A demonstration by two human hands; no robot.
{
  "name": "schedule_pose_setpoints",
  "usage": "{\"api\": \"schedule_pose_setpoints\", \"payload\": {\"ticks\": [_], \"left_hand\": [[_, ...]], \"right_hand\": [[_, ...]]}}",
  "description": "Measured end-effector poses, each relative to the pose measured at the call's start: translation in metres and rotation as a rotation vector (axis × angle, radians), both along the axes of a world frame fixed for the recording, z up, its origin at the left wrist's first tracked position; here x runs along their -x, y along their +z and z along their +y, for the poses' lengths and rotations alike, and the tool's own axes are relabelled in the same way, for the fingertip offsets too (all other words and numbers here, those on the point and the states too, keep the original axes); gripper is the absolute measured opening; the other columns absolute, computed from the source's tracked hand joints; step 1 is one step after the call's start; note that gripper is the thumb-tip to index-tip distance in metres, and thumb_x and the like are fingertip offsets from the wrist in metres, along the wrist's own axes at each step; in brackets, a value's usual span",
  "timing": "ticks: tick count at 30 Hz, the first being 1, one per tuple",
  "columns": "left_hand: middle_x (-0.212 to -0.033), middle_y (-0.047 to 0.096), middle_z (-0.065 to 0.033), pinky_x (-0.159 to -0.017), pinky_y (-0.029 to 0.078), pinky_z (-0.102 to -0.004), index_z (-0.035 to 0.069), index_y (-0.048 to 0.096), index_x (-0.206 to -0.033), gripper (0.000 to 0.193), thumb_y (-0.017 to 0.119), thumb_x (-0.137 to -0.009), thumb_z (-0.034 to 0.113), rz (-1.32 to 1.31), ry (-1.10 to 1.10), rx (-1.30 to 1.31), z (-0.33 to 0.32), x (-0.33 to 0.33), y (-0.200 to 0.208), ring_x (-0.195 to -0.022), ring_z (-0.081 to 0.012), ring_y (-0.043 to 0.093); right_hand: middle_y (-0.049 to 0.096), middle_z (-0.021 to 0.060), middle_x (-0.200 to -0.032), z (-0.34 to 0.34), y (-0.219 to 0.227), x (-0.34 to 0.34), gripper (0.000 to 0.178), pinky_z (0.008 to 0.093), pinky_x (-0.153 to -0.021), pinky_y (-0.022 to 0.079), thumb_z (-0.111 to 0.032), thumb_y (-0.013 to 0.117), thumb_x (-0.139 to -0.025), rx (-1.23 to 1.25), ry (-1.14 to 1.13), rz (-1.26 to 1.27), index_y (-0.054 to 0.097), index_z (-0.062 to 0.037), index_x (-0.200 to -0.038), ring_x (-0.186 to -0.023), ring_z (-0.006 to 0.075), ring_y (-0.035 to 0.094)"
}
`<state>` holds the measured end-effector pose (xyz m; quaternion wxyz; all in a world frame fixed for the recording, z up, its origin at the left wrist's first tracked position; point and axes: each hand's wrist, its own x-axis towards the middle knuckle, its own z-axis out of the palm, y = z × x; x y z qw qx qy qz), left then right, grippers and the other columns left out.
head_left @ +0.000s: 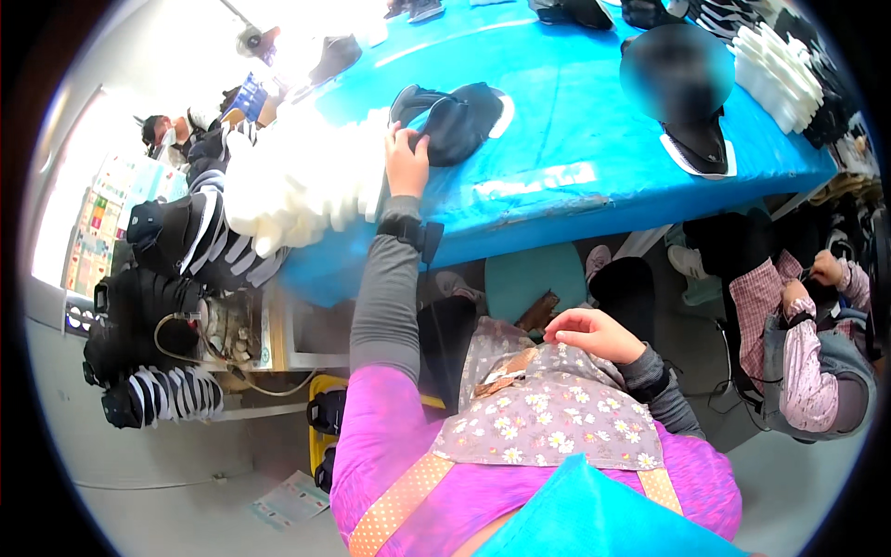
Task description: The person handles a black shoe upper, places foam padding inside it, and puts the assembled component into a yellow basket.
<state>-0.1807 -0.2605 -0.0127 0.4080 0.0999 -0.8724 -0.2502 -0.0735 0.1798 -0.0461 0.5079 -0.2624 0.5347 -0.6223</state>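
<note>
My left hand reaches across to the near edge of the blue-covered table. Its fingers and thumb close on the edge of a black shoe upper, which lies on its side with a white rim at its far end. Just left of that hand stand white foam-like shoe soles in a dense row. Over my lap hangs my right hand, fingers loosely bent and apart, with nothing seen in it. Below it is a flowered apron with brown scraps on it.
Another black shoe upper with a white edge lies at the table's right, partly under a blurred patch. White soles are stacked beyond. Black shoes fill a rack at left. A teal stool stands below; a co-worker sits at right.
</note>
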Motion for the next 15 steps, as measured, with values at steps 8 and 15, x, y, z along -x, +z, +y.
{"api": "schedule_pose_setpoints", "payload": {"ticks": [8, 15], "left_hand": [[-0.144, 0.035, -0.0151, -0.083, 0.054, -0.0307, 0.004, 0.064, -0.103, 0.016, 0.069, -0.089, 0.004, 0.119, -0.188, -0.033, 0.097, -0.069, 0.019, -0.114, -0.0232, 0.058], [-0.158, 0.026, -0.0173, -0.111, 0.034, -0.0442, 0.009, 0.058, -0.129, 0.039, 0.066, -0.093, 0.022, 0.089, -0.310, -0.428, 0.115, -0.098, -0.007, -0.139, -0.0339, 0.037]], "right_hand": [[0.070, 0.0075, -0.104, 0.000, 0.023, 0.041, 0.019, 0.0283, -0.090, 0.051, -0.010, 0.062, -0.096, 0.042, -0.256, 0.098, 0.064, 0.0025, -0.110, -0.098, 0.0134, 0.065], [0.070, 0.0107, -0.094, -0.084, 0.093, 0.101, 0.014, 0.0277, -0.077, 0.051, -0.009, 0.063, -0.092, 0.109, -0.576, 0.934, 0.066, 0.0019, -0.101, -0.083, 0.0157, 0.065]]}}
